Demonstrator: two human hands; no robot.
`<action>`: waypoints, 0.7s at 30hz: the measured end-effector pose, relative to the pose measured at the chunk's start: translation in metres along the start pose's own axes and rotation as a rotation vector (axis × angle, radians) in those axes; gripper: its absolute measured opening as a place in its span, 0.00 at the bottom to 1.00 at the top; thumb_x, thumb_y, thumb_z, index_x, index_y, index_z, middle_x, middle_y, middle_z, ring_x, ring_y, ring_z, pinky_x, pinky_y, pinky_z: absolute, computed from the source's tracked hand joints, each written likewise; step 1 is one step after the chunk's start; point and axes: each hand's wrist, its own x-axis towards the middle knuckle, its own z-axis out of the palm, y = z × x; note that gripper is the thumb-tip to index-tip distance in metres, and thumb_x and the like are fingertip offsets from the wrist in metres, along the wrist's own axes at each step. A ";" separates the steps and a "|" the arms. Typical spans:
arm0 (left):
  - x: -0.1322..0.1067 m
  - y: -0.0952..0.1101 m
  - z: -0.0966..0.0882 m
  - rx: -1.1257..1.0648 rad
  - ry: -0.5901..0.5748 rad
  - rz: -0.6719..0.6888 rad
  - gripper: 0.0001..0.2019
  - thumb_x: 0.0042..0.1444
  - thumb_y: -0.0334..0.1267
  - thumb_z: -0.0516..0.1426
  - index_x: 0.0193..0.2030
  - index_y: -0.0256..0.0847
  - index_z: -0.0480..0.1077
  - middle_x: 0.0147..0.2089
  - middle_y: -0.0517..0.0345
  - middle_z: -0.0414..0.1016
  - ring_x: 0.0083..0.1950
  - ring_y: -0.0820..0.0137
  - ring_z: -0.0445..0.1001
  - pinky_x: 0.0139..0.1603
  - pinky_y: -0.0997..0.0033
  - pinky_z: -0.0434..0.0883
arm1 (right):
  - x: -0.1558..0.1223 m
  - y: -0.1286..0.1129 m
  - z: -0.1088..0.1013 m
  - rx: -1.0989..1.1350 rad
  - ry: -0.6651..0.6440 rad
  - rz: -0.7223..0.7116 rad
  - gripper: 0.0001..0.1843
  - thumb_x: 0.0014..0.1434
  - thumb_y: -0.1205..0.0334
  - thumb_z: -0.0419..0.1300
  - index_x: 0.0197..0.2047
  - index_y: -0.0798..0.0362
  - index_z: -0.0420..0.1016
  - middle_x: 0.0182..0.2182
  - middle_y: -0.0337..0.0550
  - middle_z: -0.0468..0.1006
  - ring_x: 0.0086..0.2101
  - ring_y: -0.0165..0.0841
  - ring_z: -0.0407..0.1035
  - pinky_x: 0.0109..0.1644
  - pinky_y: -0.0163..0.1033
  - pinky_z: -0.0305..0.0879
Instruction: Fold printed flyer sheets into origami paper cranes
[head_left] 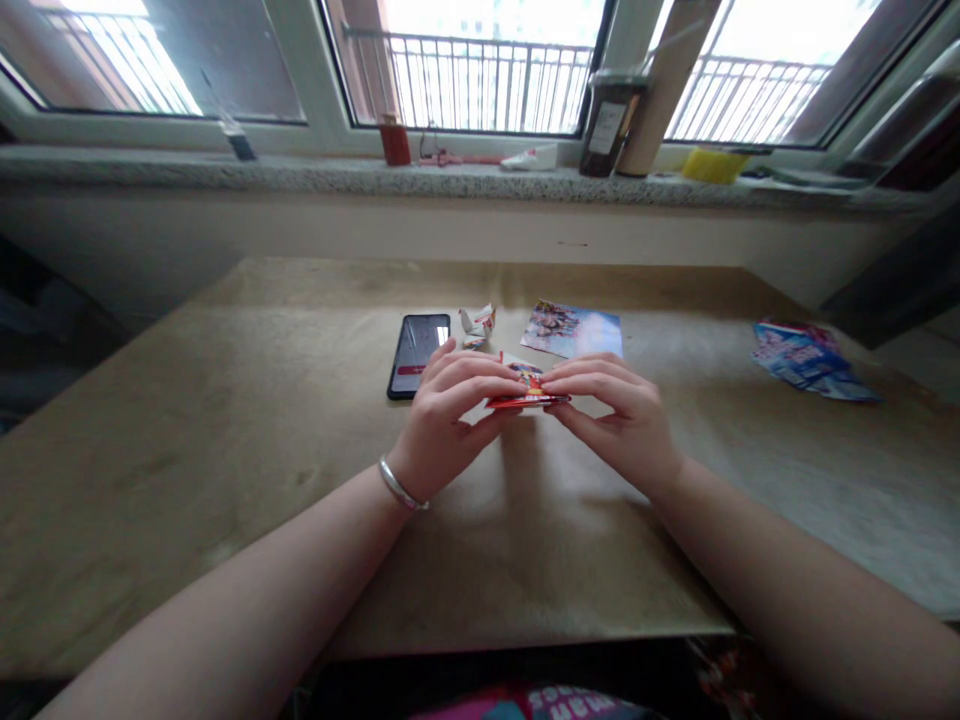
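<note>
Both my hands meet over the middle of the wooden table [225, 420]. My left hand [450, 410], with a silver bracelet on the wrist, and my right hand [615, 410] pinch a small folded piece of colourful printed paper [529, 388] between fingers and thumbs, held flat just above the table. A small folded paper figure [478, 323] sits behind the hands. A colourful printed sheet [574, 330] lies flat to its right.
A black phone [418, 352] lies left of the hands, screen up. Another crumpled colourful sheet [806, 360] rests at the far right. The stone windowsill [300, 175] behind holds a red cup [394, 140], a dark jar [609, 125] and a yellow object [712, 165].
</note>
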 end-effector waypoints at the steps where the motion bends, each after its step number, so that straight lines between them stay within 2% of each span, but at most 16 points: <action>1: 0.000 0.000 0.001 0.001 -0.002 -0.006 0.04 0.54 0.34 0.61 0.38 0.44 0.73 0.41 0.59 0.78 0.46 0.70 0.74 0.63 0.56 0.58 | 0.000 -0.001 0.000 -0.007 0.002 -0.004 0.07 0.54 0.67 0.63 0.38 0.47 0.76 0.35 0.41 0.81 0.38 0.34 0.74 0.45 0.44 0.70; 11: -0.002 0.000 0.000 -0.006 -0.033 -0.044 0.05 0.53 0.35 0.62 0.37 0.43 0.73 0.40 0.59 0.77 0.42 0.71 0.74 0.59 0.58 0.61 | -0.001 -0.002 0.001 -0.088 -0.015 -0.034 0.07 0.54 0.69 0.63 0.37 0.48 0.76 0.35 0.40 0.81 0.38 0.34 0.73 0.46 0.44 0.69; 21: -0.002 -0.001 0.003 -0.031 0.015 -0.070 0.02 0.53 0.35 0.62 0.33 0.43 0.72 0.35 0.61 0.77 0.39 0.72 0.74 0.55 0.61 0.64 | 0.000 -0.005 0.002 -0.035 -0.009 0.012 0.05 0.55 0.67 0.63 0.36 0.48 0.75 0.33 0.40 0.80 0.38 0.34 0.73 0.45 0.44 0.70</action>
